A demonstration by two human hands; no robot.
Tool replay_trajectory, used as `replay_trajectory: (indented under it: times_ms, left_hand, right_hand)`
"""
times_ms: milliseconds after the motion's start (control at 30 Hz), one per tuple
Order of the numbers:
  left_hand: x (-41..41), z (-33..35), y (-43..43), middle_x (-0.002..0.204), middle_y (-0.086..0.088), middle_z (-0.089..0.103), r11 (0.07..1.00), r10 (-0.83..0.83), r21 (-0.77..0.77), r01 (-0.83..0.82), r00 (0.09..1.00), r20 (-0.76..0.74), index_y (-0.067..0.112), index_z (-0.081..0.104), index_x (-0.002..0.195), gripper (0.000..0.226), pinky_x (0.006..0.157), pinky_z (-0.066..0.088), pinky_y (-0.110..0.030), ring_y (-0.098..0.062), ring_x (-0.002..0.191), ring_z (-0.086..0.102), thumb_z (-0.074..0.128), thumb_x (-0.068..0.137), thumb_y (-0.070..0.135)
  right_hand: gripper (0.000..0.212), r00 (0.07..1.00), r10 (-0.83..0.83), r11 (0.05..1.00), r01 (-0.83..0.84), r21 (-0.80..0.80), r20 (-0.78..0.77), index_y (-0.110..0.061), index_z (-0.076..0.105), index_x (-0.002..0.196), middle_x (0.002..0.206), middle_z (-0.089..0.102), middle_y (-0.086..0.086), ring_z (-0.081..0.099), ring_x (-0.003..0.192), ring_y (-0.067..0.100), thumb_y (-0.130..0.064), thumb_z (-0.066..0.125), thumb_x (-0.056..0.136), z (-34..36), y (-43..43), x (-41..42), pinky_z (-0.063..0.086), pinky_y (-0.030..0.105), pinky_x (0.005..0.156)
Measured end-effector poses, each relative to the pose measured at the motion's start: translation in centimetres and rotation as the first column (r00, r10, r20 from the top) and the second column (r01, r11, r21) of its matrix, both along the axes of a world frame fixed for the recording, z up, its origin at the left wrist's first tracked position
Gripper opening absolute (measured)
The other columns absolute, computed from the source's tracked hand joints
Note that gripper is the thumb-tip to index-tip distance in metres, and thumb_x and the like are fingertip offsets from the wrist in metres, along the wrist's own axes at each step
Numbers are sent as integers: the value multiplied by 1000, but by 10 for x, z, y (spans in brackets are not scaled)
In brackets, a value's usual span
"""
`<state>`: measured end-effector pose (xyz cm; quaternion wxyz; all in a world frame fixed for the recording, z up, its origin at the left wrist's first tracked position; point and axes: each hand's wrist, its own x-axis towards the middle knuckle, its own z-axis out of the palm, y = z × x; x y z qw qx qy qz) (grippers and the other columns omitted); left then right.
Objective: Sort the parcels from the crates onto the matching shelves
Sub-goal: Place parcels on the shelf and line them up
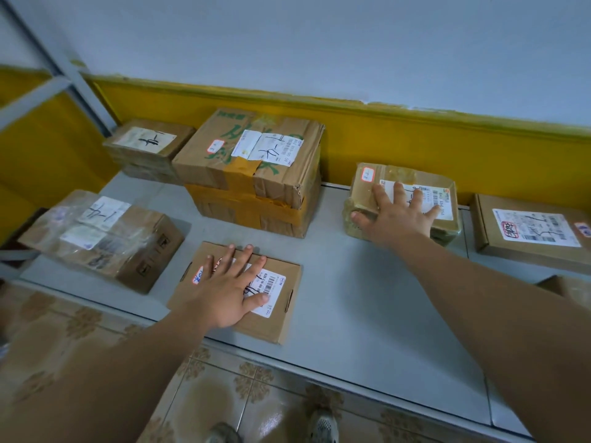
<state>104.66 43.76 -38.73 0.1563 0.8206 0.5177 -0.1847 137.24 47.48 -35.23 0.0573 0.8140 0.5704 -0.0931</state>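
A low grey shelf carries several labelled cardboard parcels. My left hand lies flat, fingers spread, on a thin flat parcel near the shelf's front edge. My right hand rests with straight fingers on top of a small tape-wrapped parcel near the yellow wall, thumb against its left side. Both parcels sit on the shelf.
A big taped box stands at the back middle, a smaller box to its left, a plastic-wrapped box at the front left, and a flat box at the right. A metal shelf post rises at left. Tiled floor and my shoes lie below.
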Motion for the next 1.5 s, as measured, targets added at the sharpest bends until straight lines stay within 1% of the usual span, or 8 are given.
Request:
replay_trajectory:
  times_ms: [100, 167, 467, 733, 933, 1133, 1300, 1500]
  left_hand:
    - [6, 14, -1, 156, 6, -31, 999, 43, -19, -44, 999, -31, 38, -11, 152, 88, 116, -11, -55, -21, 145, -26, 19, 81, 82]
    - [9, 27, -2, 159, 6, -25, 997, 76, -16, -76, 997, -9, 39, -7, 152, 81, 117, -10, -55, -20, 147, -22, 36, 90, 69]
    - [-3, 122, -18, 163, 3, 10, 979, 44, 192, -70, 990, 135, 30, 13, 154, 73, 118, 12, -48, -20, 150, 6, 48, 95, 53]
    - [-118, 207, -92, 158, 5, 25, 919, 127, 337, -205, 963, 239, 28, 24, 152, 69, 114, 27, -34, -17, 143, 27, 55, 93, 47]
    - [-259, 220, -183, 157, 6, 28, 870, 290, 348, -350, 933, 215, 29, 24, 152, 69, 113, 28, -33, -16, 142, 28, 54, 93, 50]
    - [-386, 207, -269, 154, 0, 33, 773, 546, 275, -572, 820, 171, 29, 26, 151, 70, 112, 34, -38, -21, 139, 33, 57, 92, 49]
    - [-453, 200, -299, 154, 0, 33, 671, 679, 232, -704, 709, 189, 27, 26, 152, 70, 112, 34, -37, -21, 139, 34, 57, 92, 48]
    - [-510, 190, -276, 153, -2, 34, 605, 743, 219, -766, 641, 192, 23, 28, 151, 67, 110, 32, -34, -22, 138, 34, 56, 94, 45]
  right_hand:
    - [89, 998, -2, 998, -2, -60, -59, -40, -3, 157, 168, -5, 0, -5, 152, 40, -83, 30, 86, 11, -1, 1, 2, 72, 114]
    - [89, 994, -3, 998, -4, -64, -108, -38, 1, 158, 168, -1, 1, -4, 152, 38, -82, 32, 86, 21, -3, 2, 1, 70, 115]
    - [84, 993, 112, 986, -108, 123, -27, -28, 20, 157, 165, 19, 6, 15, 151, 33, -76, 35, 90, 106, -20, -47, 16, 57, 119]
    - [75, 934, 355, 902, -351, 251, 33, -25, 34, 152, 156, 37, 5, 32, 144, 28, -69, 41, 92, 188, -60, -194, 28, 46, 115]
    - [75, 787, 615, 759, -609, 232, 53, -22, 38, 151, 150, 46, 9, 46, 133, 31, -69, 41, 93, 199, -106, -369, 45, 43, 99]
    - [79, 557, 830, 550, -821, 151, 7, -22, 30, 155, 155, 40, 8, 41, 138, 31, -70, 42, 93, 175, -160, -544, 42, 48, 108]
    - [76, 407, 913, 406, -907, 116, -18, -22, 31, 154, 153, 40, 7, 40, 137, 32, -68, 41, 94, 159, -172, -643, 44, 47, 104]
    - [70, 330, 943, 334, -933, 135, -50, -22, 31, 153, 148, 44, 8, 42, 133, 30, -62, 43, 96, 151, -132, -726, 44, 44, 102]
